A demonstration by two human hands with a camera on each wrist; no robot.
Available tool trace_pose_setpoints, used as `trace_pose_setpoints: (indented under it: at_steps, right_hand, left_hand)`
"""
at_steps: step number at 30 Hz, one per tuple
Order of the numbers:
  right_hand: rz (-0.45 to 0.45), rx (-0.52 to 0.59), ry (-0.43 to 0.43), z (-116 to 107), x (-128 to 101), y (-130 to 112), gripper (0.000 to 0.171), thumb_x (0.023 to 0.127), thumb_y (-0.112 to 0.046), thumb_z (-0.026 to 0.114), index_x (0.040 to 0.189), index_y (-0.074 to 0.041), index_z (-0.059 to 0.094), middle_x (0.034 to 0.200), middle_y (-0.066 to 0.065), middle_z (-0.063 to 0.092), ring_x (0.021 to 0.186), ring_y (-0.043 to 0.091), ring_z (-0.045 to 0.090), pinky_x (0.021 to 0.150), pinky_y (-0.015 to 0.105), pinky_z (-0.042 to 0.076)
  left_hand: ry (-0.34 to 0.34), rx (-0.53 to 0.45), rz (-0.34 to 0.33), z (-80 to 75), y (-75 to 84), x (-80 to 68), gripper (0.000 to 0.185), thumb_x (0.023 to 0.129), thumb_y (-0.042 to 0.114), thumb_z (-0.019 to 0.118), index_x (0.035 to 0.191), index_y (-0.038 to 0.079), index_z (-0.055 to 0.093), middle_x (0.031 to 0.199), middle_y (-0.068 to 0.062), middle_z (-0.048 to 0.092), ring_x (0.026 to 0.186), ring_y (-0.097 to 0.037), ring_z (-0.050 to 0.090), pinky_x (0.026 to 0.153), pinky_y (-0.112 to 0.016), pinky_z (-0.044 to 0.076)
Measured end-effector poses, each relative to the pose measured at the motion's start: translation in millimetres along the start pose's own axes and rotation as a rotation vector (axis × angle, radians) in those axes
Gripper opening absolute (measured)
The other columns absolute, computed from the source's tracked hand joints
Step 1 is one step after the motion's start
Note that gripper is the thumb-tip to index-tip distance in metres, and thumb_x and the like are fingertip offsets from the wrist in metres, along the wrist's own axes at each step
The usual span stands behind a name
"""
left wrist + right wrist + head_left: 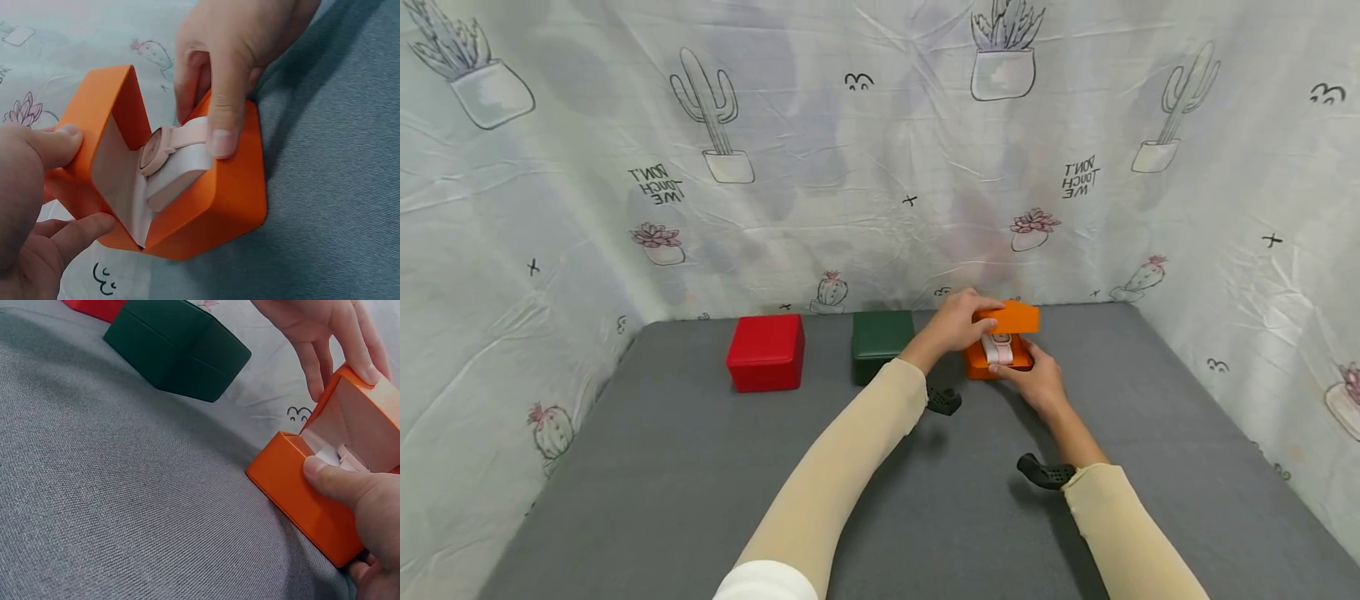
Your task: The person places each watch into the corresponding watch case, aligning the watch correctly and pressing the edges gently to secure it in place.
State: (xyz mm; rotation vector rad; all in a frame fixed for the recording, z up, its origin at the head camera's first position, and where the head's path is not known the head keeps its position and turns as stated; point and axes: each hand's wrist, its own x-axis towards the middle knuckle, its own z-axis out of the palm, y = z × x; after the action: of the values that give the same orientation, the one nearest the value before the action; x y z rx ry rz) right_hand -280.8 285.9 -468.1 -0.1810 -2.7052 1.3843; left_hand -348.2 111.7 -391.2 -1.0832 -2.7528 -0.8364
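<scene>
An orange watch box stands with its lid raised near the back of the table, right of centre in the head view. My left hand grips the lid from the left, thumb and fingers on its sides. The box base is held by my right hand, whose thumb lies over the front rim in the right wrist view. Inside, a pale pink wristwatch is wrapped round a white cushion. The right thumb partly covers the strap and cushion.
Left of the orange box stands a closed dark green box, partly behind the left forearm. A closed red box sits farther left. Grey cloth covers the table; a printed cactus curtain hangs along its back edge.
</scene>
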Motion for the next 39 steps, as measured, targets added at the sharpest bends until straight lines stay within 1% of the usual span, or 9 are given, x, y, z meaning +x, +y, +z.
trace_pose_setpoints:
  at_steps: [3,8,12,18,24,27,32,35,39]
  right_hand:
    - [-0.017,-0.007,0.015,0,0,2,0.088,0.085,-0.04,0.073,0.151,-0.003,0.028,0.147,0.026,0.041,0.129,0.041,0.044,0.109,0.054,0.037]
    - [-0.049,-0.004,0.053,0,0,4,0.078,0.084,-0.037,0.075,0.141,0.001,0.04,0.136,0.027,0.051,0.119,0.04,0.05,0.102,0.051,0.043]
    - [-0.056,0.007,0.06,0,0,4,0.086,0.082,-0.039,0.076,0.146,-0.003,0.031,0.14,0.025,0.047,0.122,0.04,0.048,0.103,0.053,0.041]
    - [-0.061,0.043,0.041,-1,1,6,0.098,0.08,-0.043,0.077,0.152,-0.008,0.021,0.146,0.023,0.041,0.125,0.038,0.045,0.105,0.052,0.04]
    - [-0.05,0.092,0.018,-2,2,8,0.101,0.079,-0.043,0.077,0.154,-0.011,0.017,0.149,0.02,0.038,0.125,0.036,0.044,0.105,0.051,0.04]
    - [-0.061,0.101,0.013,-2,2,8,0.101,0.08,-0.041,0.077,0.155,-0.012,0.015,0.15,0.02,0.037,0.126,0.036,0.043,0.106,0.051,0.039]
    - [-0.063,0.102,0.012,-3,5,9,0.101,0.082,-0.038,0.076,0.155,-0.009,0.013,0.15,0.022,0.034,0.128,0.038,0.041,0.109,0.053,0.036]
    - [-0.062,0.103,0.005,-4,7,10,0.101,0.083,-0.037,0.075,0.155,-0.008,0.01,0.151,0.023,0.032,0.129,0.039,0.04,0.109,0.053,0.035]
    - [-0.054,0.095,0.002,-7,8,11,0.103,0.084,-0.037,0.074,0.156,-0.008,0.006,0.155,0.024,0.026,0.133,0.04,0.035,0.112,0.055,0.031]
  left_hand:
    - [-0.015,0.013,0.002,3.9,1.9,-4.6,0.038,0.097,0.029,0.057,0.136,0.025,0.057,0.12,-0.003,0.056,0.101,-0.015,0.054,0.083,-0.024,0.047]
    - [-0.002,0.029,-0.003,11.6,5.5,-12.5,0.037,0.096,0.028,0.059,0.133,0.026,0.059,0.119,-0.003,0.055,0.097,-0.015,0.055,0.079,-0.023,0.048]
    - [0.011,0.05,-0.016,17.5,6.5,-15.8,0.036,0.096,0.027,0.06,0.132,0.028,0.06,0.121,-0.001,0.054,0.1,-0.015,0.056,0.08,-0.023,0.05]
    - [-0.005,0.084,-0.042,25.1,6.8,-18.1,0.036,0.096,0.028,0.06,0.132,0.031,0.06,0.125,0.003,0.053,0.104,-0.014,0.058,0.084,-0.026,0.049]
    - [-0.026,0.132,-0.048,29.4,8.6,-20.0,0.036,0.095,0.027,0.062,0.13,0.031,0.061,0.123,0.003,0.053,0.104,-0.013,0.056,0.091,-0.031,0.049]
    - [-0.029,0.168,-0.039,31.7,9.1,-21.1,0.035,0.094,0.026,0.062,0.129,0.03,0.063,0.122,0.003,0.054,0.103,-0.013,0.057,0.091,-0.029,0.05]
    - [-0.014,0.178,-0.026,35.3,9.5,-21.1,0.033,0.094,0.024,0.063,0.127,0.028,0.064,0.123,0.001,0.054,0.105,-0.014,0.058,0.09,-0.027,0.052]
    - [-0.024,0.169,-0.036,36.3,9.0,-19.6,0.033,0.095,0.027,0.061,0.128,0.028,0.063,0.127,0.001,0.053,0.111,-0.015,0.057,0.095,-0.031,0.051]
    - [-0.081,0.157,-0.041,34.1,9.5,-19.2,0.037,0.097,0.033,0.057,0.134,0.027,0.059,0.141,-0.001,0.048,0.126,-0.018,0.051,0.105,-0.036,0.046]
